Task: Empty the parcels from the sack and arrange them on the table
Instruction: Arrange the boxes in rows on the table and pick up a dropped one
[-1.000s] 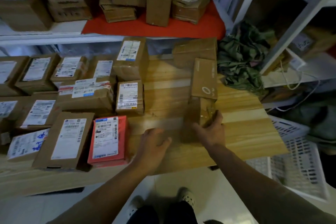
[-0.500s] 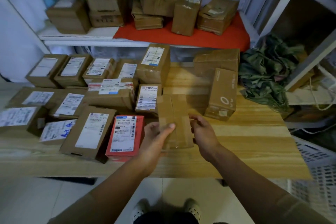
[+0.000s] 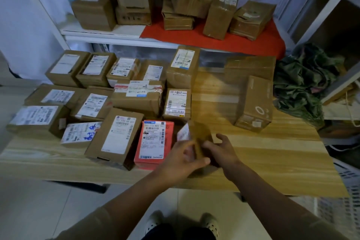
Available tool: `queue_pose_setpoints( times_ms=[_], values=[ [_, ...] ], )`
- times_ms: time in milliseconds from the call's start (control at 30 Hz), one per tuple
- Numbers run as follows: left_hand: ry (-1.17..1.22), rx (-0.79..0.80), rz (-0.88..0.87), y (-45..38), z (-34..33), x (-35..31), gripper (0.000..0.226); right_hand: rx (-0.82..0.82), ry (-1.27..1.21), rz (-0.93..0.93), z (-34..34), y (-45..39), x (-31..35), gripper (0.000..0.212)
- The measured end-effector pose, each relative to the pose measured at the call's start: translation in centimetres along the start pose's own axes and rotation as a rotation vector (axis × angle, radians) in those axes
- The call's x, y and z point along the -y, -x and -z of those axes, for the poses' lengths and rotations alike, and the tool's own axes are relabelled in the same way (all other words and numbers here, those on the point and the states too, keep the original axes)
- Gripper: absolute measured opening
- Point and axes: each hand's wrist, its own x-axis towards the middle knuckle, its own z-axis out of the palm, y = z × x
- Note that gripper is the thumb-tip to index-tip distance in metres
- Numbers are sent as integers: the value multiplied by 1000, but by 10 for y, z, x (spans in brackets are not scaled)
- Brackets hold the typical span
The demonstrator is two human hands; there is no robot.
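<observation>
**A:** At the near edge of the wooden table (image 3: 263, 161), just right of the red parcel (image 3: 154, 142), both hands are on one small brown parcel (image 3: 200, 138). It's blurred, but a white label shows on its upper left face, tilted up off the table.

**B:** How are the hands placed?

**A:** The left hand (image 3: 181, 159) wraps its fingers round the near left side; the right hand (image 3: 222, 150) grips the right side, thumb spread. Both are curled on the box, neither loose.

**B:** So which step is this?

**A:** I'd judge it as arranging: the parcel looks mid-turn, probably to get its label facing up like the rows of labelled boxes (image 3: 124, 91) on the left. The sack (image 3: 303, 82), if that's the crumpled green cloth at the table's right end, lies well apart from the hands.

**B:** And next?

**A:** Likely laying it flat, label up, in the gap beside the red parcel and below the small upright-labelled box (image 3: 176, 103). The gap is snug, so it needs squaring to its neighbours without nudging them. Then the two unlabelled-side cartons (image 3: 253, 99) on the right probably want the same treatment.

**B:** Is the sack empty?

**A:** Can't tell from here; it's slumped, but its inside is hidden.
</observation>
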Motion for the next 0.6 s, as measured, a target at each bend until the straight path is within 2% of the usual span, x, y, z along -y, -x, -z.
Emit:
queue_pose_setpoints(
  times_ms=[67, 133, 200, 267, 367, 433, 533, 600],
  values=[
    [141, 47, 67, 1, 7, 3, 68, -102, 36, -12, -4, -5, -6, 82],
    [147, 105, 69, 2, 12, 8, 71, -196, 32, 24, -9, -4, -11, 101],
    [129, 167, 67, 4, 15, 12, 60, -192, 157, 122, -16, 3, -12, 128],
    [69, 173, 64, 4, 18, 16, 43, -111, 373, 177, -21, 5, -13, 130],
    [-125, -44, 8, -1, 24, 27, 28, -128, 413, 144, -21, -3, -14, 106],
    [-250, -203, -97, -1, 35, 34, 23, -133, 238, 86, -17, -5, -12, 86],
    [-512, -382, -233, -2, 61, 49, 34, -129, -32, -36, -13, 1, -5, 48],
    [-665, -395, -162, -2, 78, 60, 48, -147, 6, -76, -16, 4, -3, 32]
  ],
)
